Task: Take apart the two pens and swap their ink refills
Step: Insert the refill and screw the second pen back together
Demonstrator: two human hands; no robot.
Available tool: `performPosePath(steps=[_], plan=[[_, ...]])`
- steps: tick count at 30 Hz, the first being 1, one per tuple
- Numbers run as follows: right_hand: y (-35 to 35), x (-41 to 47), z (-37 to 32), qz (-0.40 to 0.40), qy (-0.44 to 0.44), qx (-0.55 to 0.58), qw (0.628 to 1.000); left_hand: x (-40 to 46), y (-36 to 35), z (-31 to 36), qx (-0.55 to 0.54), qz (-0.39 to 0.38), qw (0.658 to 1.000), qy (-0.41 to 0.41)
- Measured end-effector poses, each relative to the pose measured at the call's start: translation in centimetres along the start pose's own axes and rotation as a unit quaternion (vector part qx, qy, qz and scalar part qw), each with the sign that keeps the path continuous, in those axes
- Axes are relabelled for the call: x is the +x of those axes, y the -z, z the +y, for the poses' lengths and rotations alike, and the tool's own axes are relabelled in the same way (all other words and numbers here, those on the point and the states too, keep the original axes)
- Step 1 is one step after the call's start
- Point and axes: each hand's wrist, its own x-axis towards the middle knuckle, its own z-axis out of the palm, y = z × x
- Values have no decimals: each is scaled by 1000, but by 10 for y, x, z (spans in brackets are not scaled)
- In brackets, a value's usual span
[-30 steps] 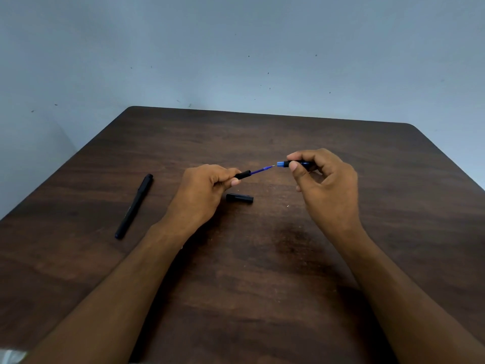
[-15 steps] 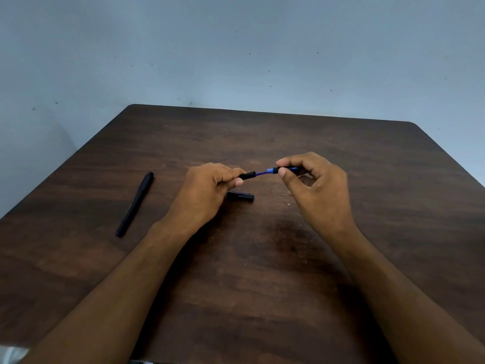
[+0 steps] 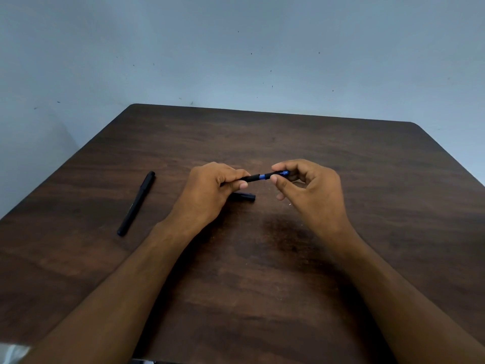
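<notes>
On the left of the surface (image 3: 341,153) lies your second pen (image 3: 136,203), whole and untouched; I judge its dismantling is still to do. Your left hand (image 3: 210,190) is closed round the black barrel (image 3: 250,178). A loose black cap (image 3: 245,196) lies just beneath it. Your right hand (image 3: 307,190) pinches the blue-tipped section (image 3: 282,173), with only a sliver of blue showing between the two parts. No swap completed. Nothing obstructs you.

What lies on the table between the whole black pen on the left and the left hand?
Nothing: in the head view, only bare table separates the whole black pen from the left hand. The short black pen piece lies on the hand's other side.
</notes>
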Motion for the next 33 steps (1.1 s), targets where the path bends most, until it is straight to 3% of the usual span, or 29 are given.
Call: performPosePath(steps=[33], plan=[[-1,1,1,-13,-27,-4,1000,-1,1,1,-3,-6,1000,-22]])
